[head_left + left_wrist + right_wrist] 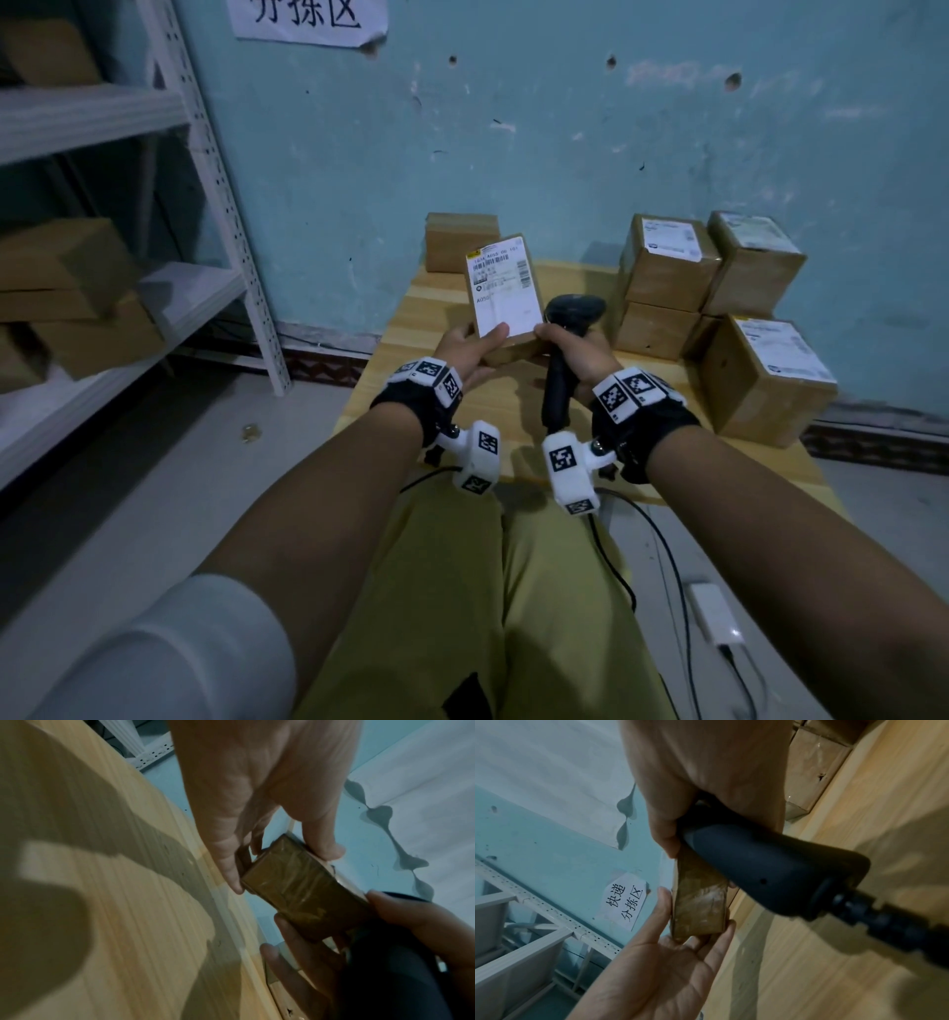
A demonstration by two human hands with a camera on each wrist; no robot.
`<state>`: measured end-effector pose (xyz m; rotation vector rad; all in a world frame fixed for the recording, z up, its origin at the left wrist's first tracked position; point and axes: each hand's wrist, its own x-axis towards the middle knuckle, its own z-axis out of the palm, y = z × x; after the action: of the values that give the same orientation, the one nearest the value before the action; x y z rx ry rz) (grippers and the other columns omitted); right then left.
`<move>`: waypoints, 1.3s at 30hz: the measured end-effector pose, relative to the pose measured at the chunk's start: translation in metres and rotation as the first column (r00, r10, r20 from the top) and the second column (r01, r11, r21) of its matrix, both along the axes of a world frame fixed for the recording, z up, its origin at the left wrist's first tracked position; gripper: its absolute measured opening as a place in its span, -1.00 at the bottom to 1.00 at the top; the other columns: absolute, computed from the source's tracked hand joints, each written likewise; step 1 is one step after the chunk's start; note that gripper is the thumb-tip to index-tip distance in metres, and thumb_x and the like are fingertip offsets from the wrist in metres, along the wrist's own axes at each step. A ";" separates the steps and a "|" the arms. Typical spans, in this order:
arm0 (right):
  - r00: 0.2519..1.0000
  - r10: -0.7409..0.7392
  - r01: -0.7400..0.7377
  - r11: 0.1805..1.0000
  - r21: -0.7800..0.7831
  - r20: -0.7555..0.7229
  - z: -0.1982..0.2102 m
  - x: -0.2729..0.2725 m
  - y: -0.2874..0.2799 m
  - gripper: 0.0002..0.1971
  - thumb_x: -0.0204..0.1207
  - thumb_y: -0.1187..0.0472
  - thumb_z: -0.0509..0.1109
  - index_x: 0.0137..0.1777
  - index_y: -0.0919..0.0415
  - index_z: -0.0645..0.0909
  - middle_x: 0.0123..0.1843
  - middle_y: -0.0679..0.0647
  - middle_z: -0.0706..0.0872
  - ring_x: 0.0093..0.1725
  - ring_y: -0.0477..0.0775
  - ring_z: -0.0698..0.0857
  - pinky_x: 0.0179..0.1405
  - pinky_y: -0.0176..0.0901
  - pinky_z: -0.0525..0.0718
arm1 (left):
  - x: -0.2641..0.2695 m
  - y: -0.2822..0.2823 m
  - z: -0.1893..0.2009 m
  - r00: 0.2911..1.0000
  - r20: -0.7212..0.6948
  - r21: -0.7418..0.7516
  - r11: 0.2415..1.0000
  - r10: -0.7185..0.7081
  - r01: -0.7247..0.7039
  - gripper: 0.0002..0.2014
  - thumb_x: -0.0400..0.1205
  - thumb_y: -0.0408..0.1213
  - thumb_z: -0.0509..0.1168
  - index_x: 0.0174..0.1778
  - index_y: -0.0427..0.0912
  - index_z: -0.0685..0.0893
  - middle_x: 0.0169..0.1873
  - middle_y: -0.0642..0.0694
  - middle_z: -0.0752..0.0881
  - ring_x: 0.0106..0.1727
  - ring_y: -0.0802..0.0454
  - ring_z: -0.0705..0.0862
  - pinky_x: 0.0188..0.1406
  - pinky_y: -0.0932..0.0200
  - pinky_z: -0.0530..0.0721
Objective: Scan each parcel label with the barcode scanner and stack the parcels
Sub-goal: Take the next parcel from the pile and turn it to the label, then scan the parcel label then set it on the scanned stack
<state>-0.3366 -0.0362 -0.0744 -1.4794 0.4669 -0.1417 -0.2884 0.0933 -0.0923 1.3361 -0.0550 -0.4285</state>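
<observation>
A flat brown parcel (pixel 506 293) with a white shipping label (pixel 506 295) on top is held tilted above the wooden table (pixel 426 318). My left hand (pixel 470 349) grips its near left corner, thumb on the label and fingers underneath. My right hand (pixel 575 354) grips the black barcode scanner (pixel 565 349) by its handle, and its thumb touches the parcel's near right corner. The scanner head sits just right of the parcel. The left wrist view shows the parcel's taped end (pixel 295 888) between both hands. The right wrist view shows the scanner handle (pixel 770 870) and its cable.
Several labelled brown boxes (pixel 719 298) are stacked at the table's right and back. One plain box (pixel 459 241) stands at the back left. A white metal shelf (pixel 102 246) with cartons stands to the left. Cables and a white adapter (pixel 714 611) lie on the floor.
</observation>
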 end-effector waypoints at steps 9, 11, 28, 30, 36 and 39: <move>0.998 -0.010 0.016 0.995 0.096 -0.061 -0.017 0.002 -0.006 -0.97 0.50 0.35 0.38 -0.13 0.30 0.57 -0.17 0.24 0.67 -0.21 0.15 0.68 -0.10 0.26 0.69 | 0.004 -0.001 -0.012 0.991 0.131 0.189 0.982 0.005 -0.030 -0.56 0.58 -0.40 0.35 0.39 -0.38 0.51 0.30 -0.36 0.63 0.28 -0.30 0.64 0.20 -0.05 0.64; 0.997 -0.025 0.033 0.992 0.118 -0.075 -0.021 0.000 -0.005 -0.93 0.51 0.33 0.38 -0.07 0.35 0.58 -0.20 0.22 0.67 -0.24 0.13 0.69 -0.16 0.21 0.74 | 0.001 -0.002 -0.018 0.987 0.160 0.207 0.977 0.006 -0.040 -0.55 0.57 -0.40 0.37 0.39 -0.37 0.51 0.29 -0.36 0.64 0.26 -0.30 0.65 0.27 -0.14 0.63; 0.985 -0.173 0.173 0.985 -0.010 -0.012 -0.032 -0.001 0.002 -0.74 0.52 0.17 0.36 0.16 0.25 0.51 -0.15 0.09 0.59 -0.08 0.17 0.64 -0.36 -0.04 0.67 | 0.012 0.006 -0.034 0.965 0.262 0.384 0.919 -0.011 -0.094 -0.38 0.52 -0.51 0.39 0.50 -0.40 0.34 0.43 -0.29 0.52 0.43 -0.17 0.52 0.20 0.23 0.49; 0.982 -0.187 0.190 0.976 -0.108 0.037 -0.034 -0.002 0.003 -0.80 0.51 0.15 0.37 0.07 0.19 0.52 -0.16 0.08 0.62 -0.01 0.22 0.64 -0.10 0.05 0.63 | 0.011 0.006 -0.034 0.965 0.262 0.391 0.915 -0.002 -0.104 -0.38 0.52 -0.51 0.39 0.50 -0.41 0.33 0.43 -0.29 0.52 0.43 -0.16 0.53 0.20 0.25 0.49; 0.980 -0.132 0.164 0.959 -0.231 0.148 -0.030 -0.009 0.013 -0.75 0.48 0.17 0.40 0.10 0.26 0.60 -0.04 0.14 0.69 -0.01 0.13 0.66 0.00 -0.03 0.58 | 0.011 0.004 -0.038 0.960 0.281 0.418 0.900 0.003 -0.125 -0.46 0.53 -0.49 0.39 0.43 -0.46 0.40 0.40 -0.31 0.55 0.39 -0.17 0.56 0.09 0.32 0.49; 0.985 -0.078 0.117 0.958 -0.261 0.154 -0.028 -0.010 0.020 -0.74 0.48 0.18 0.40 0.12 0.29 0.61 -0.06 0.14 0.69 -0.06 0.11 0.65 -0.09 -0.06 0.57 | 0.014 0.003 -0.042 0.961 0.276 0.397 0.910 0.006 -0.119 -0.46 0.50 -0.50 0.41 0.40 -0.46 0.44 0.37 -0.35 0.57 0.38 -0.21 0.59 0.22 0.17 0.55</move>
<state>-0.3470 -0.0167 -0.1024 -1.6993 0.4170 -0.4001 -0.2741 0.0965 -0.1339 1.8035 -0.1545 -0.2030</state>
